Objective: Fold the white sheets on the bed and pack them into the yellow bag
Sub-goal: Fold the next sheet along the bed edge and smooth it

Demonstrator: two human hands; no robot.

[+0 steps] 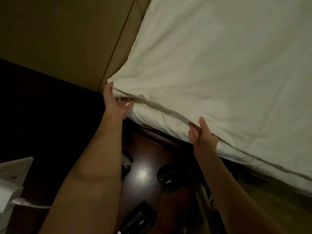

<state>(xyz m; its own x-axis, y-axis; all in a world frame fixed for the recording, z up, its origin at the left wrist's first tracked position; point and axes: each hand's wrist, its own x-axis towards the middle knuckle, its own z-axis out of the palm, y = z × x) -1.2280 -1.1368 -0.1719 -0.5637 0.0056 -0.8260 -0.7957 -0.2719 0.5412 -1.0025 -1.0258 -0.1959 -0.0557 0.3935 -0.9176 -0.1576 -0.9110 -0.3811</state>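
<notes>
Head view, dim light. A white sheet [219, 73] of soft, matte woven cloth is lying across the bed, smooth over most of its broad area and gathering into shallow diagonal creases toward the corner nearest the person. The left hand [114, 103] is gripping that bunched corner: the thumb is lying on top of the cloth while the curled fingers [128, 103] are tucking under its folded edge, so the fabric is passing between thumb and fingers and spreading away up and to the right of them. The right hand [202, 134] is pinching the sheet's long hem farther along the same edge, thumb pointing upward against the cloth, fingers curling beneath; the sheet is rising directly above these fingers, and a second white layer is hanging just below them. Between the two hands the hem is forming a slack, rounded ridge. A padded tan headboard panel [67, 31] is standing beyond the left fingers. Below both forearms, a glossy dark wooden surface [143, 174] is reflecting a lamp and carrying two black rectangular blocks, one marked ANKER [170, 179].
</notes>
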